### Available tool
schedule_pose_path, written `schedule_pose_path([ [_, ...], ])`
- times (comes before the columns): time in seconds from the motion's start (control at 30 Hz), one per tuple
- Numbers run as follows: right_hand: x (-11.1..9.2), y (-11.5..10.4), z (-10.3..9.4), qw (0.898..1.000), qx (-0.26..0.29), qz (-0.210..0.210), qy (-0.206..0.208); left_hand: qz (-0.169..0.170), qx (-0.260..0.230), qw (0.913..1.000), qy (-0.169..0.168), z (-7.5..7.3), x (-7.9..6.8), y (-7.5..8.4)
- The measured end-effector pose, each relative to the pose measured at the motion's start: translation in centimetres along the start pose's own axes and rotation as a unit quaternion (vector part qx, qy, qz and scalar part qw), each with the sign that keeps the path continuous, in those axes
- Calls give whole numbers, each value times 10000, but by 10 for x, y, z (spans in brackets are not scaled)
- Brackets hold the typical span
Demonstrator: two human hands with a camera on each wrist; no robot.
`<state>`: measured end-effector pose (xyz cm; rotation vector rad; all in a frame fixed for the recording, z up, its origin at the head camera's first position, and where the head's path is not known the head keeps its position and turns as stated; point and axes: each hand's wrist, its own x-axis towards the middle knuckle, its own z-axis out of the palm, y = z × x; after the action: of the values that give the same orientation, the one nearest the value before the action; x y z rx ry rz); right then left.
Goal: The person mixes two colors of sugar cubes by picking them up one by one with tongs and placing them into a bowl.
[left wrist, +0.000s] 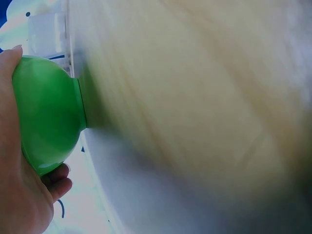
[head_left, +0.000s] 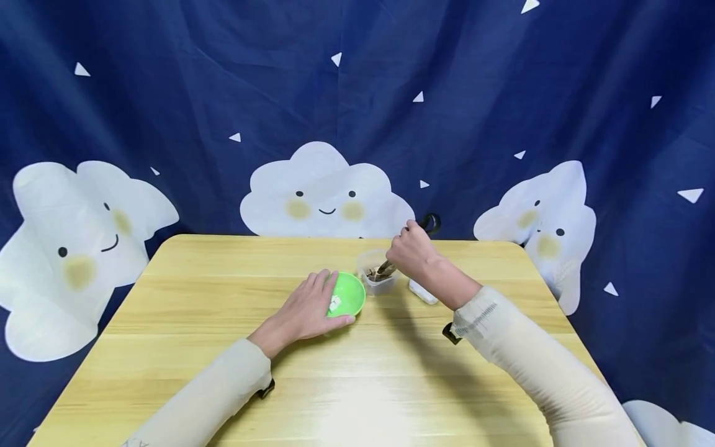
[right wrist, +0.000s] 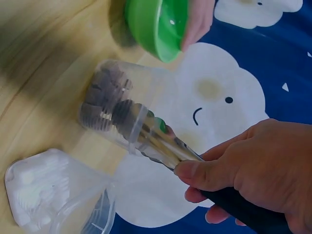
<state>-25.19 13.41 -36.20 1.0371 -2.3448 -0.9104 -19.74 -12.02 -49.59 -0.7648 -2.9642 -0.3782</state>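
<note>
My left hand (head_left: 306,310) grips a green bowl (head_left: 353,293) from the side, thumb on the near edge and fingers on the far one. A few white pieces (head_left: 334,303) lie inside the bowl, which stands on the table. In my right hand (head_left: 416,253) are metal tongs (right wrist: 163,146) with a black handle, held slanting down. Their tips reach into a clear plastic container (right wrist: 155,80) and touch dark brown chunks (right wrist: 105,90) at its bottom. Whether the tips pinch a chunk cannot be seen clearly. The container stands just right of the bowl.
To the right of the brown chunks stands a second clear container (right wrist: 85,190) with white pieces (right wrist: 39,187), partly behind my right forearm in the head view. Wooden table (head_left: 223,273) lies beneath everything. A blue curtain (head_left: 301,87) with white clouds hangs behind the far edge.
</note>
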Motion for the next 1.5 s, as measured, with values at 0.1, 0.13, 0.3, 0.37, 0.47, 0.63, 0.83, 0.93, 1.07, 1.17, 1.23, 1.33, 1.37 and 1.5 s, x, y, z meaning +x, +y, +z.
schedule_pose_path([
  [0.1, 1, -3, 1, 10000, -36, -7, -19, -24, 6, 10000, 10, 0, 0, 0],
  [0.13, 2, -3, 2, 10000, -40, 11, 14, -33, 1, 10000, 9, 0, 0, 0],
  [0.3, 3, -6, 5, 9999, -30, 36, 136, -42, -2, 10000, -5, -2, -1, 0],
  [0.37, 4, -7, 6, 9999, -26, 30, 99, -29, -18, 10000, -2, -2, -1, 0],
  [0.47, 5, -8, 6, 10000, -41, 44, 26, -38, -36, 10000, -27, -2, -1, 1],
  [0.63, 7, -9, 5, 9999, -13, 47, -137, -47, -75, 9999, -49, -2, -1, 1],
  [0.83, 9, -10, 7, 9998, -92, -75, -166, -32, -68, 10000, 6, -2, -1, 1],
  [0.93, 9, -11, 8, 9996, -108, -170, -222, -22, -49, 10000, 22, -2, -1, 1],
  [1.07, 9, -12, 10, 9990, -97, -224, -377, -1, -58, 10000, -11, -2, -1, 1],
  [1.17, 9, -13, 10, 9990, -117, -249, -356, -2, -67, 10000, -30, -3, -1, 1],
  [1.23, 9, -12, 10, 9992, -114, -261, -294, -23, -59, 10000, -34, -3, -2, 2],
  [1.33, 8, -11, 9, 9993, -55, -284, -233, -58, -86, 9999, -20, -4, -2, 2],
  [1.37, 7, -11, 9, 9994, -33, -283, -219, -70, -87, 9999, -32, -5, -2, 3],
  [1.5, 4, -8, 9, 9997, 23, -237, -55, -69, -108, 9999, -42, -6, -2, 3],
])
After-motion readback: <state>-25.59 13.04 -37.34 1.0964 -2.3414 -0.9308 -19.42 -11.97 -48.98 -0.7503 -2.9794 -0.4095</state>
